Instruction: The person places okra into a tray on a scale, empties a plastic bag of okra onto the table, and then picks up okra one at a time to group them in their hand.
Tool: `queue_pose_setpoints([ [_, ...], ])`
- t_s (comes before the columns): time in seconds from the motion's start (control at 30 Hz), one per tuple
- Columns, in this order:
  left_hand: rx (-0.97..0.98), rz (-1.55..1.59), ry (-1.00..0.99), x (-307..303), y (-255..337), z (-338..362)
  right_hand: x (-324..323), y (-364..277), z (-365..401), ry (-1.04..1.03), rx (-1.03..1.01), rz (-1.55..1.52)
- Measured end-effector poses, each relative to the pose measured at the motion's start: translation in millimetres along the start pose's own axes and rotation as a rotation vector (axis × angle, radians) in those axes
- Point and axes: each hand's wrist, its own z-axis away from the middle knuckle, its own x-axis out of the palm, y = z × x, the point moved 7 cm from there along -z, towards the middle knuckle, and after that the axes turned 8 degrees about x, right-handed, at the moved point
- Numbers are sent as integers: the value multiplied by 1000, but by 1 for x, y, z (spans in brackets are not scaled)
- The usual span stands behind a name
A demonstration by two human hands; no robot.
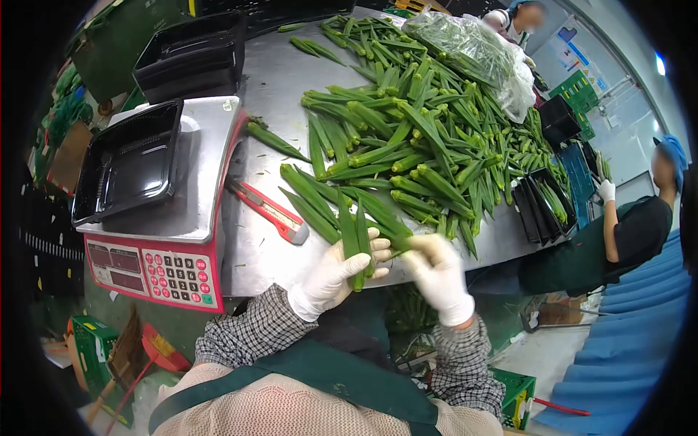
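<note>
In my left hand (342, 270), white-gloved, two green okra pods (356, 243) stand side by side, held between thumb and fingers. My right hand (440, 276), also gloved, is a little to the right and smeared by motion. Its thumb and forefinger close at the blurred end of another okra pod (389, 224), beside the left hand. Beyond both hands a large heap of okra (414, 131) spreads over the metal table (269, 87). A red utility knife (270, 212) lies to the left of my left hand.
A black plastic tray (134, 163) rests on the red scale (149, 269) at the left, with stacked black trays (190, 58) behind. A clear plastic bag (472, 51) lies over the heap. At the right, a co-worker (618, 232) stands near okra-filled trays (545, 203); another person (516, 22) is farther back.
</note>
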Motion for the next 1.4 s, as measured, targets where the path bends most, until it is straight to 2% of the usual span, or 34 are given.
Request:
queue_pose_setpoints([
  [0.07,10,11,-9,0,2,-1,26,-28,4,-213,-1,-25],
  [0.13,-27,33,-3,-7,0,1,6,-22,-13,111,-249,137],
  [0.17,-47,-22,-2,-11,-2,3,-6,-12,-26,211,-175,161],
  [0.2,-32,-7,-14,-9,0,3,-14,5,-36,323,-177,324],
  [0.27,3,26,-44,-3,4,3,-20,28,-50,378,-181,590],
  [0.37,-7,42,-47,-3,4,3,-24,47,-54,268,-124,448],
  [0.47,-10,137,-53,1,7,4,-30,64,-51,212,50,180],
  [0.57,-5,118,-51,-2,4,4,-23,78,-40,7,396,-294],
  [0.7,-17,63,-41,-4,3,5,-17,82,-27,-97,472,-703],
  [0.9,-25,-1,-23,-6,4,6,-20,77,-19,-76,484,-849],
  [1.07,2,0,-46,-5,7,6,-84,83,23,-161,492,-514],
  [1.13,-14,-16,-30,-4,7,6,-112,88,36,-87,433,-153],
  [1.17,-31,-25,-23,-4,5,7,-122,75,34,6,296,117],
  [1.27,-4,-53,-34,-4,5,5,-114,60,29,184,288,36],
  [1.3,-9,-45,-31,-3,5,5,-100,48,21,196,141,101],
  [1.33,-13,-38,-25,-2,6,5,-86,39,13,218,96,180],
  [1.4,-11,-23,-10,-1,8,7,-64,13,-4,392,-253,606],
])
